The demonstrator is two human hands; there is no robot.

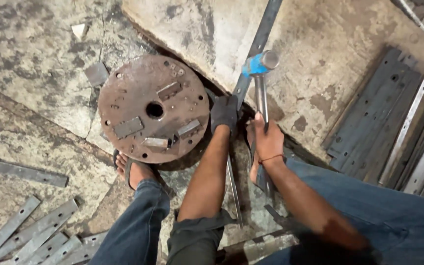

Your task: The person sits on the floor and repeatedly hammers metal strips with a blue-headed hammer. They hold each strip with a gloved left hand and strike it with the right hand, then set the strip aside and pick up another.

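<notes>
The strip (251, 64) lies slanted across the concrete, from the top edge down to beside the round rusty disc (154, 109), and the left hand (224, 114) — in a dark glove — is closed on it near the disc, pressing it flat. To do this well, the strip should stay pinned w/o sliding, and the gloved fingers should keep clear of the spot under the hammer (260, 66). The right hand (267, 142) is wrapped tight around the steel handle, low on the shaft, with the blue-collared head raised just above the strip, a bit beyond the glove. A grip low on the handle gives more swing but less aim — so short, square blows seem safer here. Foot (134, 169) rests beside the disc.
</notes>
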